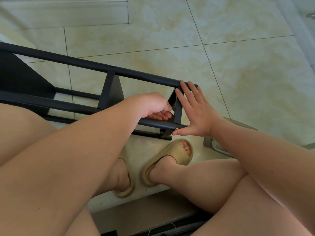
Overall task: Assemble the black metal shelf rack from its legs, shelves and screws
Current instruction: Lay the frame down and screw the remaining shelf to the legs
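Observation:
The black metal rack (pixel 85 65) lies on its side across the tiled floor, its long legs running from the left edge toward the middle. A black shelf (pixel 113 91) spans between two legs, and another end shelf (pixel 177 106) sits at the near tips. My right hand (pixel 196 111) lies flat with straight fingers against that end shelf, thumb at a silver screw (pixel 177 128) on the lower leg. My left hand (pixel 156 106) reaches inside the frame by the end shelf, fingers curled; what they hold is hidden.
My bare knees and feet in tan slides (pixel 168 160) sit just below the rack. A grey object (pixel 221 143) lies on the floor under my right forearm. A white door frame (pixel 68 12) runs along the top left. Bare tiled floor (pixel 238 57) spreads to the right.

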### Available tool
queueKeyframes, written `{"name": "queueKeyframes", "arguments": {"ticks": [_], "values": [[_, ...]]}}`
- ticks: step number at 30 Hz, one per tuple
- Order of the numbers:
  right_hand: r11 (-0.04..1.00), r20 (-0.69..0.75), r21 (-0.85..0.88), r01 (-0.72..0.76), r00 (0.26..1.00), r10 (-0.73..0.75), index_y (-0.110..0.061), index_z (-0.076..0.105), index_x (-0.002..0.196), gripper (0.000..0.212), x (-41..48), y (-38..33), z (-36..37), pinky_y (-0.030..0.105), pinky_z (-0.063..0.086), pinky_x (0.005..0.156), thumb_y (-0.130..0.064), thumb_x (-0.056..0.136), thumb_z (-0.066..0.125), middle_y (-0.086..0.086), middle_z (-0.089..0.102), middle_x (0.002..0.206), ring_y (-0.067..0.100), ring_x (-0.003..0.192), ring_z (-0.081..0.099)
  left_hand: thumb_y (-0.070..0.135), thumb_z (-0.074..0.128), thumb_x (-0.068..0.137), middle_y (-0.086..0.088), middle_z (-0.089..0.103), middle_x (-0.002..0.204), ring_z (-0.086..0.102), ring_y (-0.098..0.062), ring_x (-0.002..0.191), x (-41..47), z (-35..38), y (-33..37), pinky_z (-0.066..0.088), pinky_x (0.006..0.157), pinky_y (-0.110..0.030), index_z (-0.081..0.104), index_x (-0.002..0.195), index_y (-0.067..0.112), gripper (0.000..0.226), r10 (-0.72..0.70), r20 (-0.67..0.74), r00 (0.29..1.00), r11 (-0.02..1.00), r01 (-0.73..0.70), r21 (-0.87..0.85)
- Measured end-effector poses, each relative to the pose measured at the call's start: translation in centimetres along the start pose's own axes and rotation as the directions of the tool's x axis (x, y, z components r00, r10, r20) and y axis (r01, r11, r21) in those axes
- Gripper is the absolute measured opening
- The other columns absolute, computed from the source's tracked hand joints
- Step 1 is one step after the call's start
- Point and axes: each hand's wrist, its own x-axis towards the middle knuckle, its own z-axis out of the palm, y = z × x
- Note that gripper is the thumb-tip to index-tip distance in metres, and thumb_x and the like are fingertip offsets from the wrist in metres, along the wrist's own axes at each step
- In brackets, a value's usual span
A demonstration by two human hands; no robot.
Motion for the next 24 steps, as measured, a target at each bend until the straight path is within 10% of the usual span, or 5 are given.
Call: {"name": "queueKeyframes", "arguments": {"ticks": [15,21,24], "values": [[1.0,0.011,-0.009,-0.009,1.0,0.009,-0.01,-0.003,0.161,0.135,0.0,-0.1,-0.1,0.052,-0.005,0.125,-0.102,0.068,0.029,0.015,-0.012,0.168,0.035,0.154,-0.015,0.015,0.051,0.104,0.004,0.07,0.081,0.062,-0.006,0.067,-0.7,-0.4,0.0,0.045,0.062,-0.018,0.063,0.105,0.013,0.012,0.024,0.041,0.999,0.95,-0.035,0.31],[1.0,0.006,-0.008,-0.007,1.0,0.007,-0.01,-0.004,0.161,0.135,0.1,-0.1,0.0,0.052,-0.005,0.125,-0.102,0.068,0.026,0.015,-0.012,0.168,0.034,0.154,-0.015,0.016,0.051,0.104,-0.005,0.072,0.109,0.062,-0.025,0.103,-1.0,-0.4,0.0,0.044,0.103,-0.035,0.068,0.119,0.009,0.024,0.071,0.095,0.993,0.863,-0.109,0.494],[1.0,0.004,-0.004,-0.008,1.0,0.008,-0.01,-0.003,0.161,0.135,0.1,-0.1,0.0,0.052,-0.004,0.125,-0.102,0.068,0.027,0.015,-0.012,0.168,0.035,0.154,-0.014,0.02,0.049,0.104,-0.007,0.068,0.122,0.059,-0.027,0.112,-1.2,-0.4,0.1,0.041,0.098,-0.032,0.069,0.119,0.012,0.025,0.085,0.103,0.991,0.797,-0.13,0.59]]}}
